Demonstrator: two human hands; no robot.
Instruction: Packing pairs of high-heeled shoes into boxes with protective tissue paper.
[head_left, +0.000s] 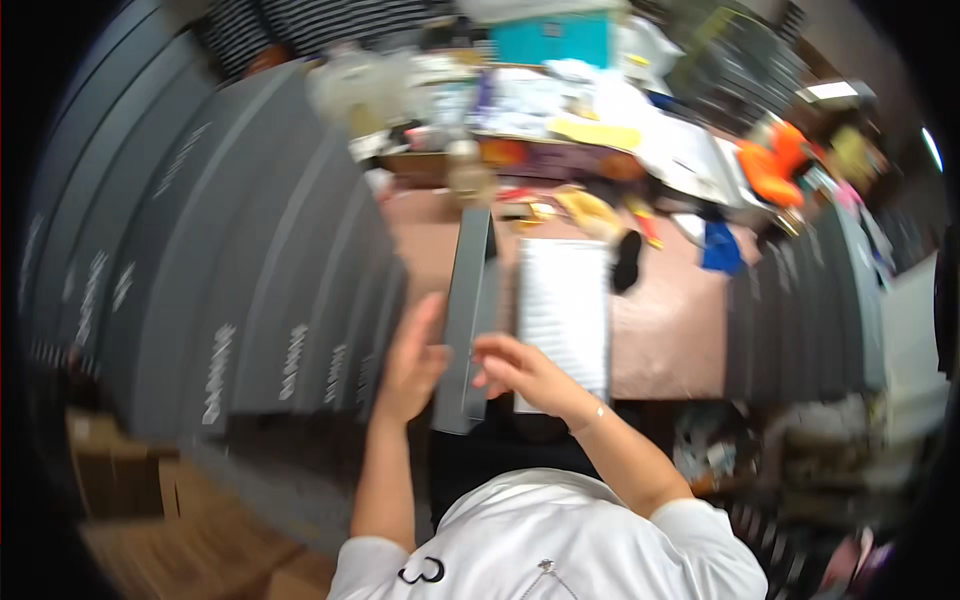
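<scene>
A slim dark grey box point(467, 310) stands on its narrow side at the front of the table, between my two hands. On its left is my left hand point(412, 365), fingers stretched out and thumb apart, with a small gap to the box. From the right comes my right hand point(525, 375), fingers loosely bent and apart, tips at the box's near part; blur hides whether they touch it. Right of the box lies a white sheet-like pad point(565, 310) with a rippled surface, partly under my right hand and wrist.
Large stacked grey boxes point(250, 260) rise on the left; more dark boxes point(800, 320) stand at the table's right. Clutter fills the back: a teal box point(550, 40), an orange object point(772, 165), a blue piece point(720, 247) and a black oval item point(626, 262). Cardboard cartons point(190, 520) sit lower left.
</scene>
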